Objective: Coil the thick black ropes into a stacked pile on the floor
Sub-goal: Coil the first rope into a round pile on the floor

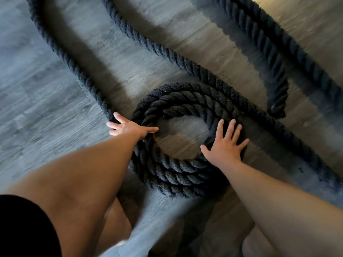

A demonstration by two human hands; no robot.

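A thick black twisted rope lies wound in a round coil (178,169) of about three turns on the grey wood floor. My left hand (128,127) has its fingers spread, the thumb on the coil's left side and the fingers at a loose rope strand (61,52) that runs up to the far left. My right hand (225,145) lies flat with straight spread fingers on the coil's right side. From the coil's back a second strand (148,41) leads to the far middle.
Another stretch of black rope (278,52) curves down the right side to an end (276,108) on the floor, and a strand passes diagonally to the lower right. My bare knees show at the bottom edge. Grey plank floor (37,108) surrounds the coil.
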